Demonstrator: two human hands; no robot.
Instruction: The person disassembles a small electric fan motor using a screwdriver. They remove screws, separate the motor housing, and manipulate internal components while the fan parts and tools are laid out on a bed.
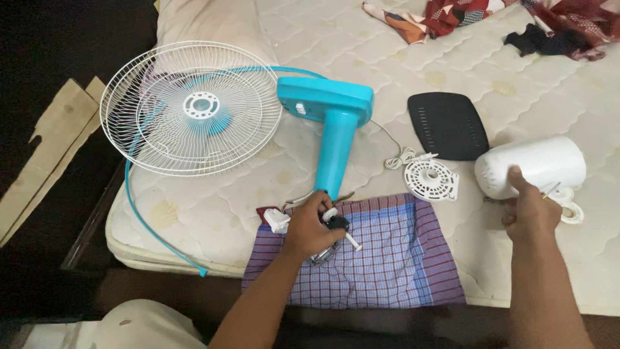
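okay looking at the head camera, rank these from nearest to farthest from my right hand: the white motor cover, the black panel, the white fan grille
1. White motor cover: touched by the right hand, on the mattress at right.
2. Black panel: up and left of that hand, mid-mattress.
3. White fan grille: far left, overhanging the mattress edge.

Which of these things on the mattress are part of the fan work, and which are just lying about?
In hand: left hand on small motor parts; right hand on white motor housing; turquoise fan stand; white wire grille.
Lying about: red patterned cloth; black cloth.
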